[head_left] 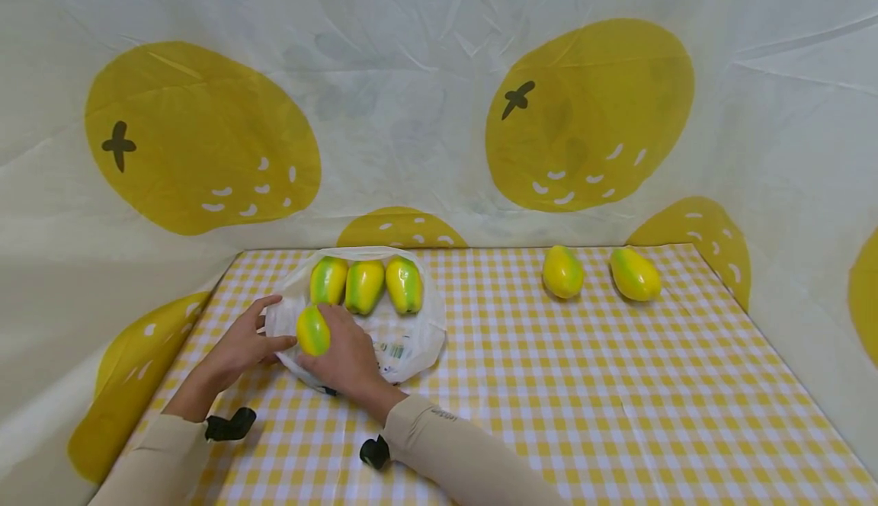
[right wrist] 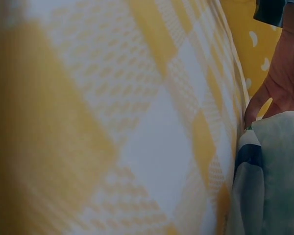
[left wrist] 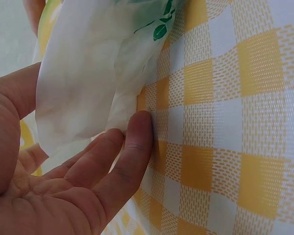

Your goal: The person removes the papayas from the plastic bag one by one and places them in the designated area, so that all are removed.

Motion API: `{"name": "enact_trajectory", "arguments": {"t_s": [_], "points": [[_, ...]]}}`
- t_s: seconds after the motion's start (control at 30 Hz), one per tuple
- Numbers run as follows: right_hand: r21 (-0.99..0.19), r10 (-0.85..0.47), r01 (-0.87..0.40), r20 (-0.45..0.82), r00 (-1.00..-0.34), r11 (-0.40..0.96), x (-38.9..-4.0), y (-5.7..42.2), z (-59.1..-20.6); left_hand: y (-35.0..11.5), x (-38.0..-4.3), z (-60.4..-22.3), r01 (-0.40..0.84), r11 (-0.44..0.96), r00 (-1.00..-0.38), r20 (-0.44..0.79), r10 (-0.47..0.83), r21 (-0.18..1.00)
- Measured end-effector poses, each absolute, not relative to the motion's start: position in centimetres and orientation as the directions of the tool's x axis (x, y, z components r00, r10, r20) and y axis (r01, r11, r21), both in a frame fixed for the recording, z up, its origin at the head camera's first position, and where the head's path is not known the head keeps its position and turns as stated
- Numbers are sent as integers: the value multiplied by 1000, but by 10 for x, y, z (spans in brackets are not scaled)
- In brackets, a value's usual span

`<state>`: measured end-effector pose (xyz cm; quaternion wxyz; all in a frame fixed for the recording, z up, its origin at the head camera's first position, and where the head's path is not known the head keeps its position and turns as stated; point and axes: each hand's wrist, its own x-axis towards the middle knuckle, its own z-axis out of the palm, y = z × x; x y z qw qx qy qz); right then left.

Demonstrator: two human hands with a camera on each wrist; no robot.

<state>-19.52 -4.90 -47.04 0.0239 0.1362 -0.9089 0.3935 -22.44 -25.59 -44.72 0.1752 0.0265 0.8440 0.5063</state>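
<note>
A white plastic bag (head_left: pixel 428 331) lies spread open on the left of the table, with three yellow-and-green papayas (head_left: pixel 364 286) in a row inside it. My right hand (head_left: pixel 346 350) reaches over the bag's near left part and holds another papaya (head_left: pixel 313 331). At the left rim, my left hand (head_left: pixel 240 346) has the bag edge between thumb and fingers. The left wrist view shows the fingers (left wrist: pixel 137 142) bent along the outer side of the bag (left wrist: pixel 83 83), close to the tablecloth. In the right wrist view the right hand is out of sight.
Two more papayas (head_left: pixel 563 272) (head_left: pixel 636 274) lie at the back right of the table. Yellow-and-white checked cloth (head_left: pixel 583 407) covers the table. A white curtain with large printed yellow fruits (head_left: pixel 590 113) hangs behind and at both sides.
</note>
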Motion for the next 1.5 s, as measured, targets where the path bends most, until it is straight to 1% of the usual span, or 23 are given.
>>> {"name": "enact_trajectory", "arguments": {"t_s": [0.3, 0.63, 1.03, 1.5], "points": [[-655, -213, -296, 205, -955, 695, -194, -51, -470, -254, -225, -447, -142, 475, -938, -271, 215, 868], [-679, -177, -262, 194, -965, 686, -195, -44, -454, -257, -223, -447, -143, 492, -939, -275, 207, 859], [-732, -165, -212, 136, -977, 648, -194, -37, -429, -257, -225, -447, -141, 506, -937, -279, 209, 851], [-715, -167, -218, 142, -976, 665, -194, -33, -414, -258, -224, -443, -125, 516, -940, -267, 211, 848]]}}
